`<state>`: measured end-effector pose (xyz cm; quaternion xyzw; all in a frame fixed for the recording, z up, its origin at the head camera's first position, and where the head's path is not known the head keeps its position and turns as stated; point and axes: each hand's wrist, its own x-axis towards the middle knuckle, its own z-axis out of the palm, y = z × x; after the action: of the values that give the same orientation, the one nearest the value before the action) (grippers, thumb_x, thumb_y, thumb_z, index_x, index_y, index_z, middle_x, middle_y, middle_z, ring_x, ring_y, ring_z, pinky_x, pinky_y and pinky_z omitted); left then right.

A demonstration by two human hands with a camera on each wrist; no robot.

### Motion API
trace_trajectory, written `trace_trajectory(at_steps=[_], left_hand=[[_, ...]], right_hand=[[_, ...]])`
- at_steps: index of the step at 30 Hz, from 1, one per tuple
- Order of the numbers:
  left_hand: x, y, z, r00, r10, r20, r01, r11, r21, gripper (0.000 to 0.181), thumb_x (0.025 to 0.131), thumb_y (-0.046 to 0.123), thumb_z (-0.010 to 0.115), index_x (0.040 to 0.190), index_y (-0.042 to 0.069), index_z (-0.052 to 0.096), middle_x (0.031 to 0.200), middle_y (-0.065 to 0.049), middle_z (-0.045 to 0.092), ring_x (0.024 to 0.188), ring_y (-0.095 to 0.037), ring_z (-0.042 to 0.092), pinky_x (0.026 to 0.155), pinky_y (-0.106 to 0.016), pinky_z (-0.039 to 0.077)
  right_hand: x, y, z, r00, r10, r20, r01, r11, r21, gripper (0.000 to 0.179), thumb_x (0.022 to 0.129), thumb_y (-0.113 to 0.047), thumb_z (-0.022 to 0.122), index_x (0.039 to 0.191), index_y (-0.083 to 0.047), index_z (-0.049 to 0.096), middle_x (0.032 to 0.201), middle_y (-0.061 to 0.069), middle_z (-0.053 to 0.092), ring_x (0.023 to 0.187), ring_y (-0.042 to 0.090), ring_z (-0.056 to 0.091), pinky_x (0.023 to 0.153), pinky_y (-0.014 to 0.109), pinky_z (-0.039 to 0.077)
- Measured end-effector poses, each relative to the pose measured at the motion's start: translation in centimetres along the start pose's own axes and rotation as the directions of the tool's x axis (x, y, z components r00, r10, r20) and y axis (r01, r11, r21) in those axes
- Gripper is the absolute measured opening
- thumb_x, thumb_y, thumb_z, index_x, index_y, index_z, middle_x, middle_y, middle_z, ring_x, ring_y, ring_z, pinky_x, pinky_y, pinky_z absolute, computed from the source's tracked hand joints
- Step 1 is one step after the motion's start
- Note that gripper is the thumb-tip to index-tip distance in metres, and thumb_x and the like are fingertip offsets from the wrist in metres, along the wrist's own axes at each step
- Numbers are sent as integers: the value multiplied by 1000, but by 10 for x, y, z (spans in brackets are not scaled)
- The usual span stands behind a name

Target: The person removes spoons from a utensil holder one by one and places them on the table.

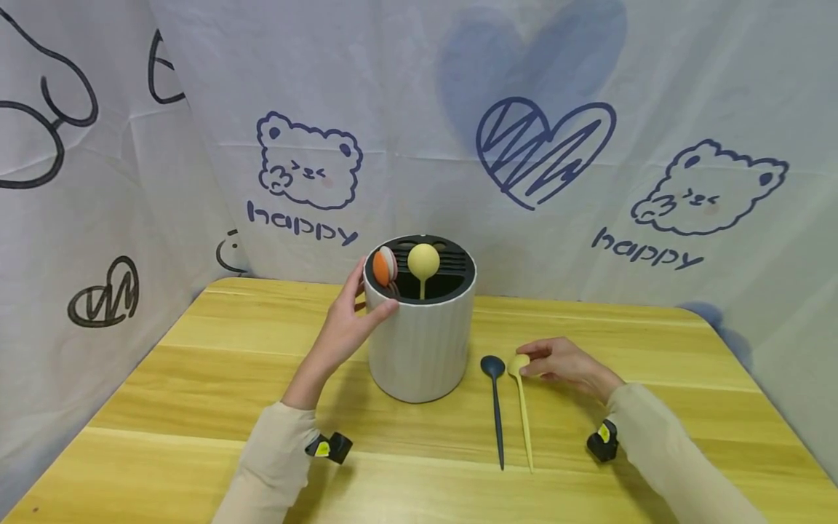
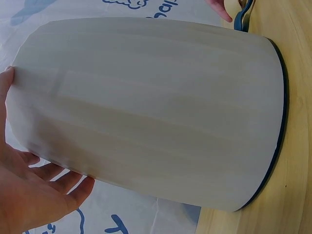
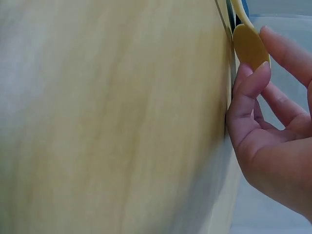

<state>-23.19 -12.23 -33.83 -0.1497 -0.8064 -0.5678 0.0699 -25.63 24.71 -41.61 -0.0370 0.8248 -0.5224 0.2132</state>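
A white ribbed utensil holder [image 1: 419,349] with a black slotted top stands upright on the table. My left hand [image 1: 347,324] holds its upper left side, thumb at the front rim and fingers round the back; in the left wrist view that hand [image 2: 44,190] lies along the holder's wall [image 2: 156,112]. To the right of the holder, my right hand [image 1: 566,364] pinches the bowl of a yellow spoon [image 1: 524,415], whose handle points toward me. The right wrist view has the thumb and fingers at the edges of that spoon's bowl [image 3: 250,46]. A dark blue spoon [image 1: 496,407] lies just left of it.
In the holder's top stand a yellow round-headed utensil [image 1: 423,260] and, at its left, orange and white-headed ones [image 1: 382,269]. The wooden table [image 1: 196,393] ends at a white cloth backdrop [image 1: 419,145] with blue drawings behind the holder.
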Motion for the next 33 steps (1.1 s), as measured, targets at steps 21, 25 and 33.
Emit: trace_trajectory(at_steps=[21,25,33], left_hand=[[0,-3,0,1000,13,0,-13,1000,-5,85,89,35,65,156,16,16,155,-12,28,138,-29,32,108,-46,34],[1,-3,0,1000,11,1,-11,1000,-5,85,89,35,65,156,15,15,155,-12,28,138,-30,32,108,-46,34],[1,-2,0,1000,-4,0,4,1000,-4,85,90,36,64,156,16,15,156,-12,27,138,-30,31,108,-47,34]], right_hand=[[-6,-10,8,988,-127,-89,116,987,-113,43,97,-16,59,131,8,52,120,21,60,101,25,59,77,35,53],[-18,-28,17,974,-188,-130,174,978,-115,45,100,-19,54,135,8,49,133,25,53,114,35,55,85,41,52],[-32,-69,32,944,-273,-188,252,959,-126,41,99,-19,55,132,5,53,130,22,56,113,34,56,79,33,52]])
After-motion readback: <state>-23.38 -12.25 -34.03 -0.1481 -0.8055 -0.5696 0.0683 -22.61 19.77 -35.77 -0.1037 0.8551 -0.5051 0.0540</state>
